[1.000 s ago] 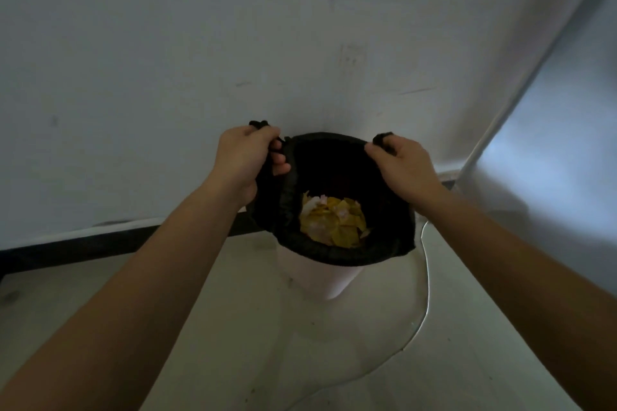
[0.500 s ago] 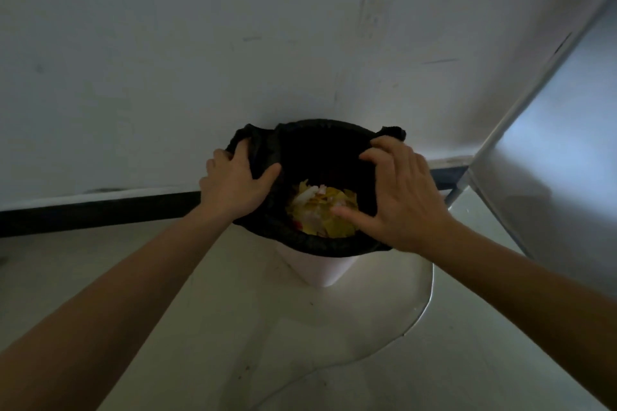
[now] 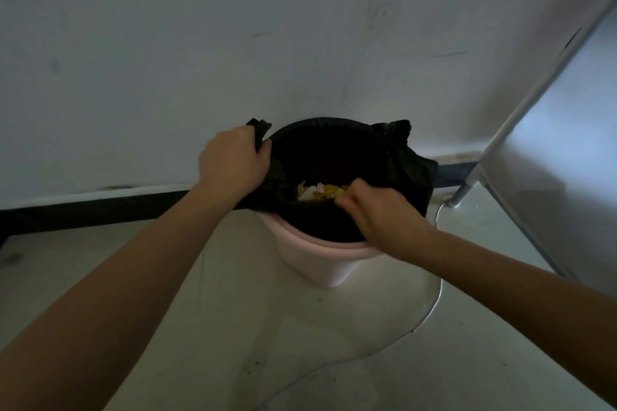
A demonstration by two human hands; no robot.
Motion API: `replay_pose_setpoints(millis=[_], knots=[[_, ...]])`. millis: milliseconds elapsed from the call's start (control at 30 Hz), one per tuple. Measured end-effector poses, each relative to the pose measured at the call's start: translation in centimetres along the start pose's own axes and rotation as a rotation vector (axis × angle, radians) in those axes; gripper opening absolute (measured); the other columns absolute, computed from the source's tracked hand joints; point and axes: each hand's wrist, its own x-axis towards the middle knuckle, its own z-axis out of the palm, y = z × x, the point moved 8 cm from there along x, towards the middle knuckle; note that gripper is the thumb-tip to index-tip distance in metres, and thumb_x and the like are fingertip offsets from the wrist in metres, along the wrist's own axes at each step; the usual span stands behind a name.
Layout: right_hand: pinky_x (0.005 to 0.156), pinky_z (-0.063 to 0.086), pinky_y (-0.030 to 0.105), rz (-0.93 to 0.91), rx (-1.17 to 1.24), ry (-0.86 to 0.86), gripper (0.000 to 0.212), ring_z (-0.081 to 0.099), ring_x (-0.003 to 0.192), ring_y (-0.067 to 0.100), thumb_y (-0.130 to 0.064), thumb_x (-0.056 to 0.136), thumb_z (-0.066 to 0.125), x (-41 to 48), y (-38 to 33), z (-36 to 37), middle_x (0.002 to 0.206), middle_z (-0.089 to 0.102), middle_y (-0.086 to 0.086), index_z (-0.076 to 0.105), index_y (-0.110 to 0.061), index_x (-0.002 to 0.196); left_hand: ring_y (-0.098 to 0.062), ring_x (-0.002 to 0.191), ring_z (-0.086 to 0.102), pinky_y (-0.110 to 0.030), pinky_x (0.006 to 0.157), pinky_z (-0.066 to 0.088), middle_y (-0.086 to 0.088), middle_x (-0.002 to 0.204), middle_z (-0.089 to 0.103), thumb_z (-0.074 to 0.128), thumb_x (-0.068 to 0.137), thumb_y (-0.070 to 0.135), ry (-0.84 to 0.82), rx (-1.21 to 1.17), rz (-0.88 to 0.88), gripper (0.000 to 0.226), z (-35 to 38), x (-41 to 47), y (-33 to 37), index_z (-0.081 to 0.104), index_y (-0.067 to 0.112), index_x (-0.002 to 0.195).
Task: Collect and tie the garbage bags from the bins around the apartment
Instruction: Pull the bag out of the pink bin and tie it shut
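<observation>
1. The black garbage bag (image 3: 400, 170) sits in the pink bin (image 3: 320, 264), mouth open, with yellow and white scraps (image 3: 320, 192) inside.
2. The left hand (image 3: 232, 163) grips the bag's left edge, and a flap of plastic sticks up past its knuckles.
3. The right hand (image 3: 380, 210) pinches the near rim, fingers curled.
4. The bin stands on the pale floor (image 3: 217, 327), close to the wall (image 3: 233, 43) and its dark baseboard (image 3: 100, 207).
5. A thin pale line (image 3: 430, 314) curves over the floor at right (cord or not, I cannot tell).
</observation>
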Motion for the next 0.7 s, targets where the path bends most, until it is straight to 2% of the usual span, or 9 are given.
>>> replay_pose_setpoints(millis=[33, 100, 200, 300, 400, 467, 533, 600, 700], knots=[[0.070, 0.049, 0.036, 0.191, 0.188, 0.026, 0.028, 0.065, 0.078, 0.029, -0.035, 0.103, 0.047, 0.4, 2.0, 0.0, 0.084, 0.065, 0.010, 0.055, -0.010, 0.095, -0.023, 0.070, 0.050, -0.032, 0.061, 0.036, -0.004, 0.079, 0.054, 0.052, 0.098, 0.038, -0.001, -0.058, -0.010, 0.033, -0.1, 0.1, 0.2, 0.059, 0.006, 0.093], [0.068, 0.041, 0.030, 0.346, 0.300, 0.161, 0.027, 0.064, 0.079, 0.027, -0.032, 0.103, 0.049, 1.1, 4.2, -1.0, 0.078, 0.061, 0.006, 0.054, -0.008, 0.090, -0.022, 0.074, 0.053, -0.031, 0.061, 0.037, -0.003, 0.083, 0.057, 0.057, 0.095, 0.037, -0.008, -0.197, -0.027, 0.029, -0.1, 0.2, 0.4, 0.059, 0.008, 0.092], [0.072, 0.042, 0.028, 0.340, 0.312, 0.405, 0.021, 0.058, 0.083, 0.018, -0.033, 0.099, 0.057, 2.0, 4.9, -3.9, 0.087, 0.058, 0.001, 0.055, -0.012, 0.097, -0.017, 0.079, 0.055, -0.023, 0.058, 0.036, 0.001, 0.087, 0.059, 0.064, 0.091, 0.029, 0.005, -0.454, -0.090, 0.018, 0.1, 0.4, 0.1, 0.057, 0.013, 0.093], [0.099, 0.039, 0.034, 0.296, 0.102, 0.595, 0.045, 0.049, 0.114, 0.024, -0.047, 0.092, 0.062, 2.3, 5.4, -7.9, 0.122, 0.053, 0.010, 0.055, -0.012, 0.121, -0.014, 0.082, 0.054, -0.022, 0.061, 0.039, 0.007, 0.089, 0.054, 0.068, 0.089, 0.025, 0.032, -0.602, -0.176, 0.027, 0.0, 0.6, -0.8, 0.053, 0.014, 0.108], [0.113, 0.026, 0.048, 0.532, -0.018, 0.388, 0.089, 0.033, 0.136, 0.038, -0.067, 0.083, 0.062, 2.6, 9.3, -7.9, 0.146, 0.038, 0.018, 0.034, -0.012, 0.148, -0.022, 0.092, 0.058, -0.034, 0.074, 0.048, -0.004, 0.102, 0.055, 0.071, 0.086, 0.030, 0.049, -0.684, -0.326, 0.050, 0.7, 0.5, -2.5, 0.046, 0.007, 0.123], [0.110, 0.031, 0.050, 0.686, -0.058, 0.155, 0.102, 0.036, 0.136, 0.042, -0.076, 0.078, 0.059, 2.1, 11.7, -5.9, 0.147, 0.041, 0.021, 0.031, -0.009, 0.150, -0.026, 0.100, 0.062, -0.041, 0.085, 0.056, -0.008, 0.115, 0.056, 0.077, 0.077, 0.042, 0.038, -0.804, -0.545, 0.069, 2.4, 0.1, -4.7, 0.045, 0.008, 0.128], [0.094, 0.045, 0.044, 0.672, -0.031, 0.029, 0.083, 0.053, 0.122, 0.040, -0.071, 0.082, 0.059, 2.1, 12.7, -4.1, 0.128, 0.058, 0.019, 0.050, -0.007, 0.133, -0.029, 0.100, 0.065, -0.042, 0.082, 0.058, -0.012, 0.123, 0.059, 0.080, 0.067, 0.049, -0.089, -0.986, -0.767, 0.085, 4.7, -0.9, -5.8, 0.048, 0.005, 0.132], [0.080, 0.044, 0.034, 0.581, -0.002, 0.008, 0.050, 0.061, 0.108, 0.036, -0.050, 0.093, 0.059, 2.5, 12.7, -3.3, 0.113, 0.066, 0.016, 0.062, -0.006, 0.116, -0.030, 0.089, 0.069, -0.037, 0.066, 0.058, -0.016, 0.113, 0.066, 0.079, 0.077, 0.039, -0.258, -1.130, -0.852, 0.070, 6.9, -1.7, -5.3, 0.054, -0.001, 0.129], [0.083, 0.042, 0.033, 0.537, 0.034, 0.046, 0.033, 0.060, 0.109, 0.034, -0.029, 0.097, 0.058, 2.7, 12.7, -3.6, 0.118, 0.068, 0.016, 0.066, -0.007, 0.120, -0.032, 0.093, 0.071, -0.040, 0.072, 0.059, -0.015, 0.114, 0.069, 0.075, 0.081, 0.048, -0.427, -1.203, -0.891, 0.071, 8.7, -2.5, -4.5, 0.055, 0.002, 0.132]])
